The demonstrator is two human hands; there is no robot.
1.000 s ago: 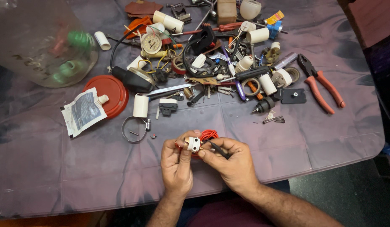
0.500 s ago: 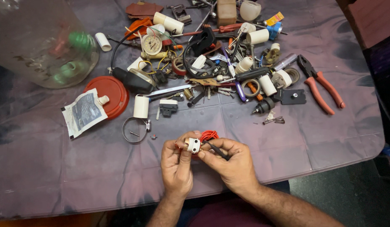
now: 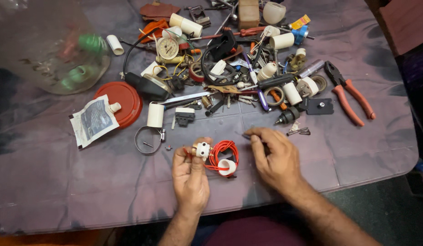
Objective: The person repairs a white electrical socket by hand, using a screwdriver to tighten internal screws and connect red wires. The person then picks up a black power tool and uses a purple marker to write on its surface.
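My left hand [image 3: 191,175] pinches a small white plastic connector [image 3: 202,149] between thumb and fingertips, just above the purple cloth. A coil of red wire [image 3: 224,150] with a white ring [image 3: 228,166] lies on the cloth right beside that hand and seems to run to the connector. My right hand [image 3: 276,159] is to the right of the coil, apart from the connector. Its fingers are closed on a thin dark tool [image 3: 244,135] whose tip sticks out to the left; most of the tool is hidden under the fingers.
A heap of small electrical parts, wires and white sockets [image 3: 248,64] covers the far middle of the table. Red-handled pliers [image 3: 352,98] lie at the right. A clear plastic jar [image 3: 47,41], red lid [image 3: 125,93], white packet [image 3: 93,119] and metal clamp ring [image 3: 147,139] sit at the left.
My right hand has drawn away to the right from the connector, taking the thin tool with it. The red wire coil and white ring now lie exposed between my hands.
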